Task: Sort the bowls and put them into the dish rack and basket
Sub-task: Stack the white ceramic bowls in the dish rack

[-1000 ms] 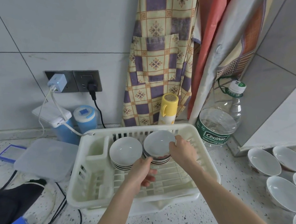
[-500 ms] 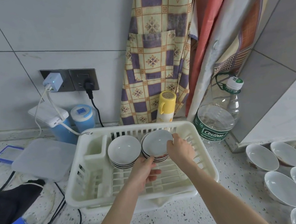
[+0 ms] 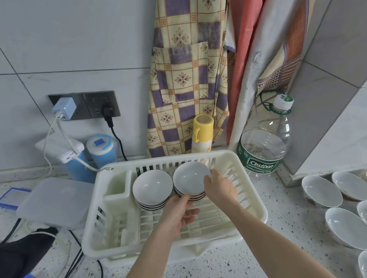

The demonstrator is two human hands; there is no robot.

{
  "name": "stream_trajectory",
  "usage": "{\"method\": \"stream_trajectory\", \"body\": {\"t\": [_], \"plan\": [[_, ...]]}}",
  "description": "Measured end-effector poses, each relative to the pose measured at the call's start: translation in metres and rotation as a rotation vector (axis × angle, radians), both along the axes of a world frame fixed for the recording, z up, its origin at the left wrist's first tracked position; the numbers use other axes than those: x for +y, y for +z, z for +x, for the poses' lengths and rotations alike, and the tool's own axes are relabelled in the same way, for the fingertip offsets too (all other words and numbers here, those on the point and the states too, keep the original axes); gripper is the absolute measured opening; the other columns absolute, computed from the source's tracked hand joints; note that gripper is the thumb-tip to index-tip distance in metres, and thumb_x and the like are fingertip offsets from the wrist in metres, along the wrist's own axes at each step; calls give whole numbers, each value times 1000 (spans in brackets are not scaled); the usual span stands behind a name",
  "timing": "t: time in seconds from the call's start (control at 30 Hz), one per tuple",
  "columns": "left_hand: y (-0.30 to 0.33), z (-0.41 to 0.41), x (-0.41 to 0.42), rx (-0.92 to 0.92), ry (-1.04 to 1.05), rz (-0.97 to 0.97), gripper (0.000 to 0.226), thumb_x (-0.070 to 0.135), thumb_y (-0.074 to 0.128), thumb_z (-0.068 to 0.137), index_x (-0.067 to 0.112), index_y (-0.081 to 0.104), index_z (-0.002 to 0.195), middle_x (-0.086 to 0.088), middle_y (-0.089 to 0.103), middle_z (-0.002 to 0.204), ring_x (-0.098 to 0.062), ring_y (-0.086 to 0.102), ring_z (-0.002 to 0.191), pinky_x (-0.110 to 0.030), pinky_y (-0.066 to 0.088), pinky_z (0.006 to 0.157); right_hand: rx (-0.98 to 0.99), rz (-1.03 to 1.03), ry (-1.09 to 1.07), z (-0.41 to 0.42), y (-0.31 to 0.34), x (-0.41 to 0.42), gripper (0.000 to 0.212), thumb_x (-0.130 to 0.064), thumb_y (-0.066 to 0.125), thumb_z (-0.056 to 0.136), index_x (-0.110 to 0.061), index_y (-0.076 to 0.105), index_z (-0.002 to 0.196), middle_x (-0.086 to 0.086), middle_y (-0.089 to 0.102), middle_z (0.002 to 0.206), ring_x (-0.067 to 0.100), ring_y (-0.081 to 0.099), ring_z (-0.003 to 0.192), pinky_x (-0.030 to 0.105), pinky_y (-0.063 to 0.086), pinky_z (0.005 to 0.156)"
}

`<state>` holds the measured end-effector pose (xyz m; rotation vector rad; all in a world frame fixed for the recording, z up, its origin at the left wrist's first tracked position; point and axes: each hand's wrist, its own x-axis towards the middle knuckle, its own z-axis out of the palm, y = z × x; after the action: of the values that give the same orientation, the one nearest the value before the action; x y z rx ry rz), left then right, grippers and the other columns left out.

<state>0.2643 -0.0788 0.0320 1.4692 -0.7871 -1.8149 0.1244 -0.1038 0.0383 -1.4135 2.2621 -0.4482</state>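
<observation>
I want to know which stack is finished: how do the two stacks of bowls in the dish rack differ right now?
The left stack stands free, with no hand on it; the right stack is held by the right hand at its rim and the left hand at its base. The right stack's top bowl sits tilted, the left stack's more level. Both are white bowls with dark rims, side by side in the dish rack.

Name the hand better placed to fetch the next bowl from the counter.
Probably the right hand. The loose bowls lie on the counter to the right of the dish rack, on its side. The left hand would have to cross over the right arm.
</observation>
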Motion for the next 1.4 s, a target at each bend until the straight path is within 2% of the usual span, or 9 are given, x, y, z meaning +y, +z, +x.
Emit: {"method": "stream_trajectory", "body": {"t": [0.2,0.3,0.37,0.5,0.73,0.97,1.07,1.23,1.4], "plan": [[17,12,13,99,24,79,16,19,54,98,5,58,105,-15,75,90,-16,71,55,-18,42,36,-113,-31,-20,-10,16,27,48,-47,34,95,-25,44,136,9,68,109,32,61,101,37,44,78],[22,19,30,129,12,57,21,23,50,99,6,62,103,-11,78,82,-13,66,49,-18,40,36,-223,-154,-45,-23,25,60,44,-45,39,95,-31,47,135,4,73,85,16,64,69,28,49,63],[23,18,43,146,12,42,25,26,49,99,6,64,100,-8,76,76,-12,59,46,-19,39,36,-311,-268,-105,-33,28,83,37,-38,43,94,-32,53,130,4,71,69,4,50,44,23,40,47],[28,1,75,200,14,-29,19,25,49,99,10,59,91,-1,62,62,-11,47,44,-22,36,36,-494,-377,-225,-56,26,125,27,-33,48,94,-31,60,119,-3,68,60,-2,49,40,17,37,40],[18,-73,143,119,-197,-40,16,18,45,96,8,58,92,-4,57,66,-15,46,47,-25,35,40,-538,-390,-290,-125,25,162,20,-32,48,89,-37,61,104,-6,69,59,2,41,36,22,37,39],[-17,-190,185,-11,-201,106,14,16,51,92,8,62,94,-4,62,65,-17,48,49,-26,37,43,-526,-387,-297,-231,25,197,16,-34,50,90,-35,67,89,-8,68,58,-3,54,48,23,39,48],[-32,-242,206,-99,-263,149,16,22,54,94,13,61,105,-6,68,79,-15,53,52,-24,40,44,-548,-393,-321,-280,17,216,19,-31,51,91,-37,66,82,-8,68,58,-2,58,53,26,42,56],[-48,-310,234,-149,-450,189,33,46,52,93,27,45,119,-9,68,108,-14,58,64,-21,41,45,-575,-340,-334,-339,3,239,18,-29,51,93,-34,65,84,-10,68,58,0,59,59,27,39,60],[-57,-355,245,-152,-416,181,42,41,56,90,29,42,127,-11,69,102,-14,59,57,-22,40,46,-602,-304,-325,-374,-4,246,17,-29,51,93,-29,68,93,-10,67,56,-5,58,54,27,39,58]]}}
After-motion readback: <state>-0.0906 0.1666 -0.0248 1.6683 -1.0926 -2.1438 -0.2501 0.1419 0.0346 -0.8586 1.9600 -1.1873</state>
